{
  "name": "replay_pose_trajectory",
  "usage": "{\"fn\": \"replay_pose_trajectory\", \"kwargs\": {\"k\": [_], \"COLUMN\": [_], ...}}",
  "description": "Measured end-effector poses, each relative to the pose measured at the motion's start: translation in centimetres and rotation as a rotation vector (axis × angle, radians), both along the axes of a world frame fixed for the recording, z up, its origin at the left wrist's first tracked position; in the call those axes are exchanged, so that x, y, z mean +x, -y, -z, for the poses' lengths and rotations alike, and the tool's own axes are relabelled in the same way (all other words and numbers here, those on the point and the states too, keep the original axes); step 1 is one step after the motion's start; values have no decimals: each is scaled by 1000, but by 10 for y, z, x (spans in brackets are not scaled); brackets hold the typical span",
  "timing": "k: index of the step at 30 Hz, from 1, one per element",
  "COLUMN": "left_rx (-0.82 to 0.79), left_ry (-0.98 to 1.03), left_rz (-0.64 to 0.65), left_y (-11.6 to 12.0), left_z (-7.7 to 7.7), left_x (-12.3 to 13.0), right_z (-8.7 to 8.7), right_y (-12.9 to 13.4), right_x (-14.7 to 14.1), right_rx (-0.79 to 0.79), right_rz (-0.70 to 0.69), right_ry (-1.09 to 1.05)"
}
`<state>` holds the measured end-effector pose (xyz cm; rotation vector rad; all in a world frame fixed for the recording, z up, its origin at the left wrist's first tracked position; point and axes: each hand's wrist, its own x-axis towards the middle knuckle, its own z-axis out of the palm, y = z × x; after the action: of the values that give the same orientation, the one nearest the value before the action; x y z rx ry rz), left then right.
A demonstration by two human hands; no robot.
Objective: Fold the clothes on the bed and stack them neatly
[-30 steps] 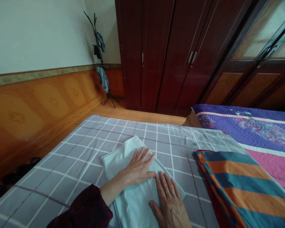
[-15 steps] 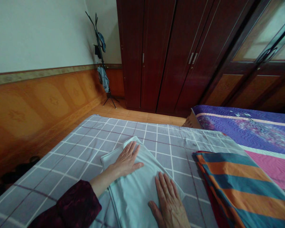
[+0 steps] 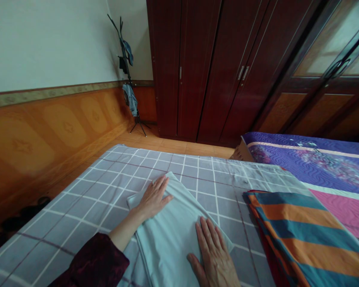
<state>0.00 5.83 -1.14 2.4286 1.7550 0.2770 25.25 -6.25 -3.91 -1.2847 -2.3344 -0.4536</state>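
Note:
A pale mint-green folded cloth (image 3: 170, 235) lies on the grey checked bed sheet (image 3: 101, 187); its exact kind does not show. My left hand (image 3: 154, 199) rests flat near the far left part of the cloth, fingers stretched out and thumb apart. Lower and to the right, my right hand (image 3: 214, 251) lies flat on the cloth near its right edge, with its thumb spread from the fingers. Neither hand grips anything. The near end of the cloth runs out of the bottom of the view.
To the right lies a folded orange-and-teal striped cloth (image 3: 302, 227). Beyond it is a purple and pink flowered bedspread (image 3: 317, 159). A dark red wardrobe (image 3: 197, 79) stands behind the bed, and a black coat rack (image 3: 127, 71) in the corner holds a cap and clothing.
My left hand has slid a little to the left across the pale cloth, towards its left edge. My right hand stays almost where it was.

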Motion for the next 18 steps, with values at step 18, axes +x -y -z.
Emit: {"fn": "replay_pose_trajectory", "kwargs": {"k": [18], "left_rx": [-8], "left_ry": [-44], "left_rz": [-110], "left_y": [-12], "left_z": [5], "left_x": [-8], "right_z": [0], "right_y": [-1], "right_x": [2], "right_rx": [33], "right_rz": [-17], "right_ry": [28]}}
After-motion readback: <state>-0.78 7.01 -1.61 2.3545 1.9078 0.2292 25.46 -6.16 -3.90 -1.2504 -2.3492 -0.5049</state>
